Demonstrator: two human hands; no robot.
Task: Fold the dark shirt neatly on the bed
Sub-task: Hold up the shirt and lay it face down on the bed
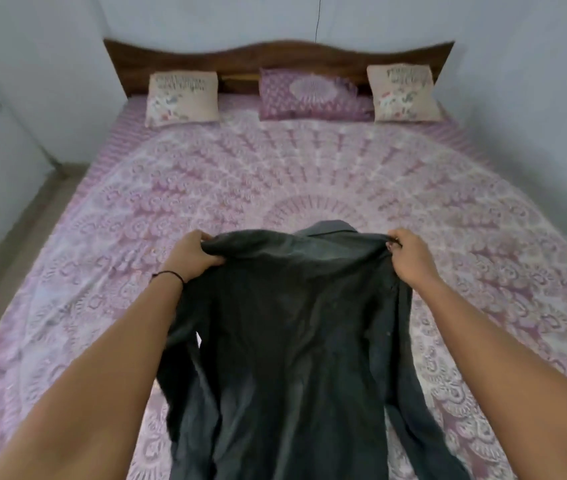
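Observation:
The dark grey shirt (296,341) hangs lengthwise in front of me over the near half of the bed (275,174), collar pointing away. My left hand (194,256) grips the shirt's left shoulder, with a black band on its wrist. My right hand (410,256) grips the right shoulder at the same height. The shirt's body and sleeves drape down toward me, and its lower hem runs out of view at the bottom edge.
The bed carries a pink and white mandala sheet. Three pillows stand against the wooden headboard (275,58): a cream one (183,98) at left, a purple one (309,93) in the middle, a cream one (405,93) at right. Floor and wall (5,202) run along the left side.

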